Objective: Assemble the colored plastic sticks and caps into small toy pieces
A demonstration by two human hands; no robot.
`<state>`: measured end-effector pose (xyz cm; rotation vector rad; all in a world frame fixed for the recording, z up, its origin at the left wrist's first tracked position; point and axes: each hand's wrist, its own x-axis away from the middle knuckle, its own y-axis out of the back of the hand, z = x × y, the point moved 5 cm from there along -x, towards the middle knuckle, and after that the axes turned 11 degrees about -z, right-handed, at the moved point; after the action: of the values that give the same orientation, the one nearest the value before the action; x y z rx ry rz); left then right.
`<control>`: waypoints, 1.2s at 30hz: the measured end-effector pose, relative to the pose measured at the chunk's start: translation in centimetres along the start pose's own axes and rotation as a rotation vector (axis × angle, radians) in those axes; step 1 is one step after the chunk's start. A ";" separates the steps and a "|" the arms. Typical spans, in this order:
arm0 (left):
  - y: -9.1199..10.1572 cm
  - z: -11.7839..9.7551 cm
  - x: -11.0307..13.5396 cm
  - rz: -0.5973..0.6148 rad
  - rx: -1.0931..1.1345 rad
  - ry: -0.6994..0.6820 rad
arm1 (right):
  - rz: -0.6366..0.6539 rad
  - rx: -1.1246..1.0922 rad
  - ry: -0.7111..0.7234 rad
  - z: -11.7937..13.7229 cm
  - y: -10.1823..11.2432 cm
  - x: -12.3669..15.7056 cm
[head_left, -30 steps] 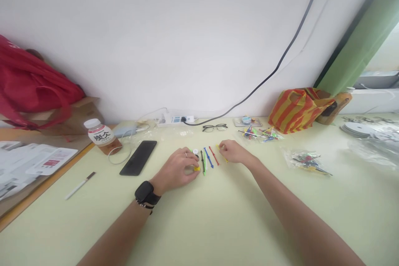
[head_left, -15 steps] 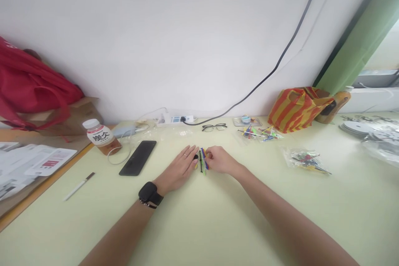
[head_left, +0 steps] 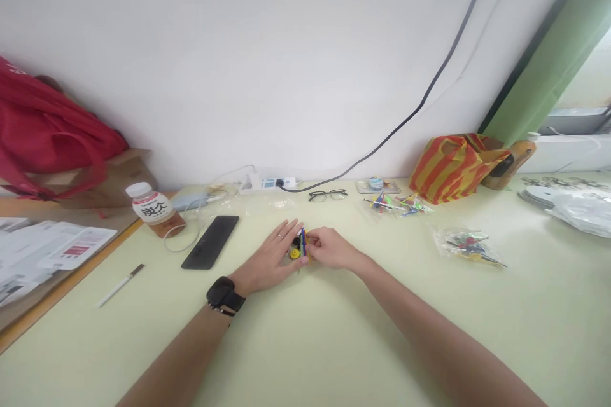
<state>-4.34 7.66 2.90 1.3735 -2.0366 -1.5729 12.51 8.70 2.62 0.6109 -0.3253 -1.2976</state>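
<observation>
A bundle of thin coloured plastic sticks (head_left: pixel 303 239), blue, red and yellow among them, lies between my two hands. My right hand (head_left: pixel 333 248) has its fingers closed around the right side of the bundle. My left hand (head_left: pixel 273 255) rests beside it with fingers stretched out and the thumb reaching to the lower end of the sticks. In the gap between that thumb and forefinger shows a small yellow round piece (head_left: pixel 295 254) with darker pieces above it. Parts of the bundle are hidden by my fingers.
Clear bags of coloured parts (head_left: pixel 470 245) lie to the right. Eyeglasses (head_left: pixel 328 195) and a power strip (head_left: pixel 267 183) are by the wall. On the left are a black phone (head_left: pixel 210 243), a bottle (head_left: pixel 155 210) and a pen-like stick (head_left: pixel 120 286). A striped bag (head_left: pixel 449 168) stands at back right.
My right hand has moved slightly left with the sticks, bringing them closer to my left hand. My left thumb has spread away from the fingers, and the yellow round piece shows more.
</observation>
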 end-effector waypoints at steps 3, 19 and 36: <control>0.9 0.5 0.1 0.010 0.004 -0.014 | -0.001 -0.010 -0.001 0.2 0.5 0.1; 0.3 2.0 -0.3 -0.056 -0.020 0.013 | 0.020 -0.065 0.005 0.0 0.2 0.0; 0.7 1.7 -0.6 -0.117 0.031 -0.007 | -0.026 0.064 0.166 0.5 0.2 0.6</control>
<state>-5.56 9.18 3.04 1.5259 -2.0265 -1.6001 12.55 8.05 3.12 0.7739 -0.2236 -1.2557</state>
